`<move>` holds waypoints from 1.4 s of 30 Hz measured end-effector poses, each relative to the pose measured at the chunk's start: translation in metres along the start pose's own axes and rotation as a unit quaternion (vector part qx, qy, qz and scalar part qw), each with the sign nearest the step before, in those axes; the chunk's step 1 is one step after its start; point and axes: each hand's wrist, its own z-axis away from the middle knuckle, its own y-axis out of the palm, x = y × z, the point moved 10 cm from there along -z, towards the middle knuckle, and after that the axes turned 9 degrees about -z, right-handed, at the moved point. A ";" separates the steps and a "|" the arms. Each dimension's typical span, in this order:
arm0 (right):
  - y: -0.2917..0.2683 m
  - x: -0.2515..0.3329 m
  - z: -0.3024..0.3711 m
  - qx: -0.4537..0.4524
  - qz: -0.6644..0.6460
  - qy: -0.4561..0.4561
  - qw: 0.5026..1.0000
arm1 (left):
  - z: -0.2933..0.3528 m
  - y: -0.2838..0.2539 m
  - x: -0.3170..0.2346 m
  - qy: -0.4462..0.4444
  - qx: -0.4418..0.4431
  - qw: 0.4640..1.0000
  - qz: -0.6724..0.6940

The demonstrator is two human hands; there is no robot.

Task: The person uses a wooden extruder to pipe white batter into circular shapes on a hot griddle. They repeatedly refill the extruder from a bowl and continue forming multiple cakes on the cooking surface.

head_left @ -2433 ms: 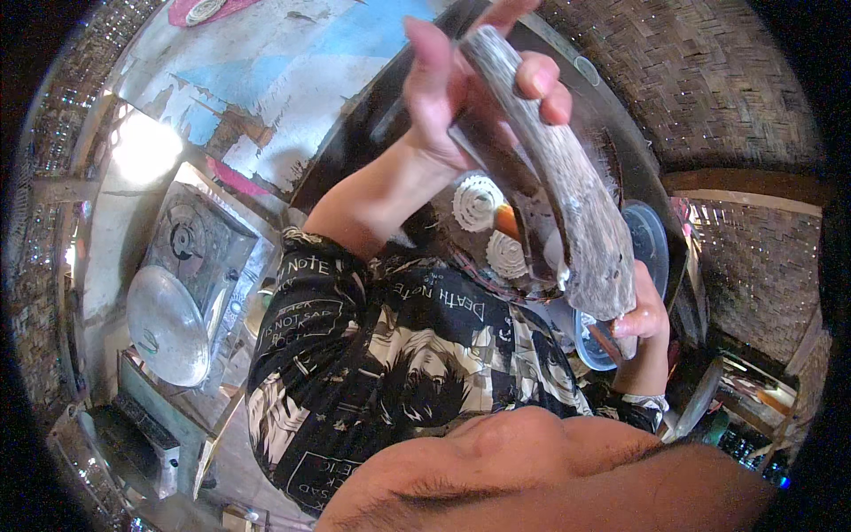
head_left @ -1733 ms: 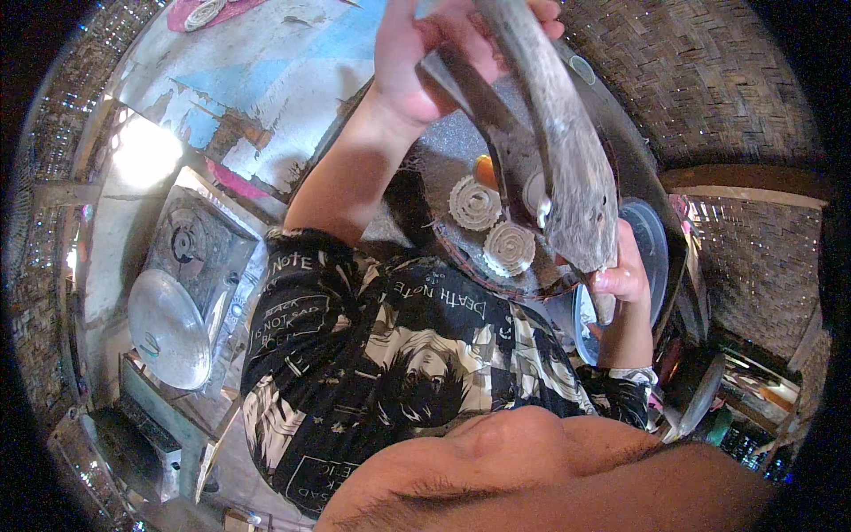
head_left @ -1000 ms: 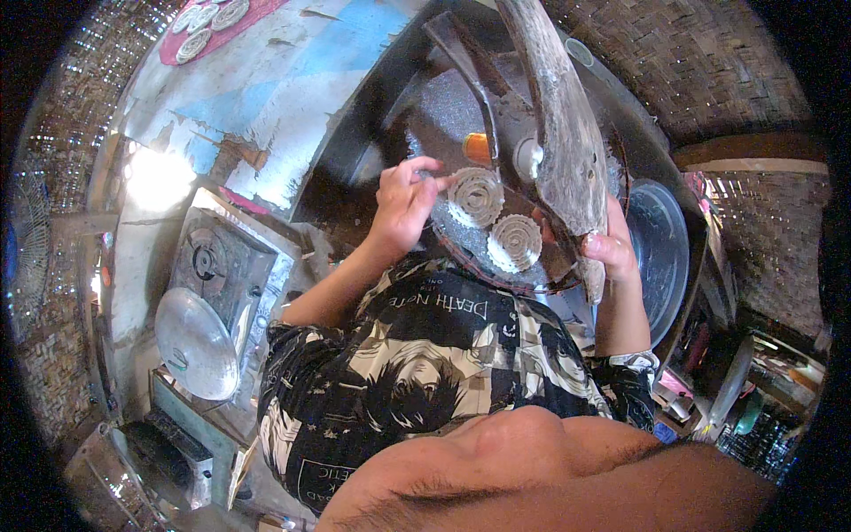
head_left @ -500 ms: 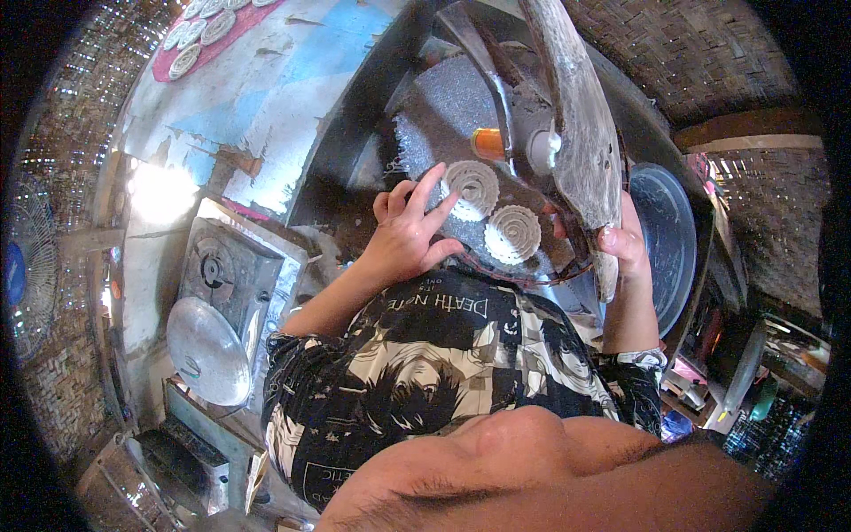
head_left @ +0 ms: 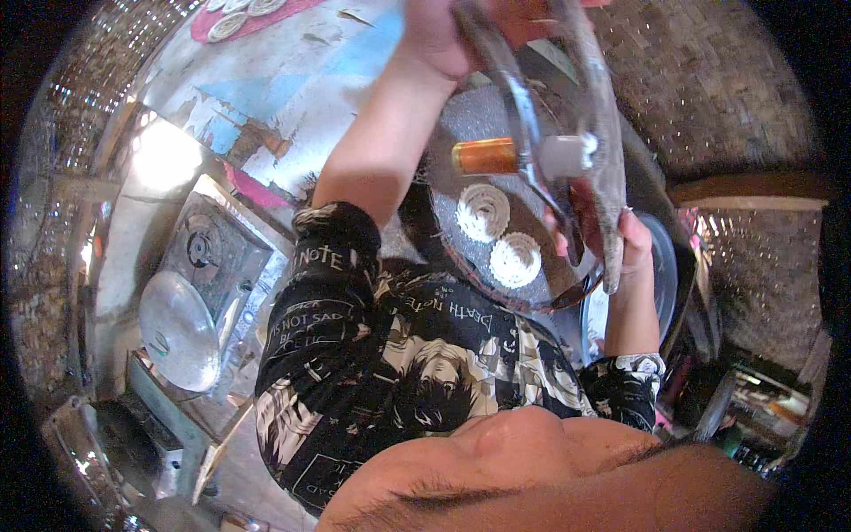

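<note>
A long two-bar wooden hand press [head_left: 607,133] is held over a round, speckled metallic tray [head_left: 456,120]. An orange cylinder [head_left: 483,156] sticks out from one bar, and a pale cylinder [head_left: 564,152] sits between the two bars. My left hand [head_left: 443,40] is at the press's far end, closed on it, with some fingers cut off by the picture's top edge. Around the near end, my right hand [head_left: 635,241] is wrapped with its thumb and fingers. Two pale coiled spirals of dough lie on the tray below: one spiral [head_left: 484,213] beside another spiral [head_left: 516,261].
A translucent bluish basin [head_left: 667,266] stands right of my right wrist. At the far left, more pale spirals lie on a pink sheet [head_left: 266,18] on a worn surface. A stove [head_left: 199,248] and a round metal lid [head_left: 180,332] are on the left; woven walls surround the place.
My left hand has gone from over the dough spirals to the far end of the press and taken hold there. The press has shifted and tilted, showing more of the orange cylinder.
</note>
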 end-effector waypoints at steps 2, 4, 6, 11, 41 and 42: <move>-0.008 0.005 -0.004 0.032 -0.018 0.018 0.999 | -0.011 -0.012 0.010 0.017 -0.027 0.999 -0.006; -0.014 0.007 -0.009 0.018 -0.021 0.059 0.998 | -0.008 -0.043 0.021 0.020 -0.057 0.998 0.035; -0.032 0.001 -0.015 -0.023 -0.032 0.101 0.994 | 0.001 -0.078 0.043 -0.001 -0.078 0.991 0.107; -0.056 -0.015 -0.031 -0.088 0.016 0.169 0.982 | 0.030 -0.128 0.058 -0.012 -0.165 0.976 0.143; -0.019 0.040 -0.008 -0.090 0.295 0.099 0.946 | 0.027 -0.073 0.010 0.100 -0.083 0.974 0.184; -0.026 0.043 -0.008 -0.090 0.328 0.101 0.935 | 0.024 -0.071 0.008 0.100 -0.105 0.975 0.169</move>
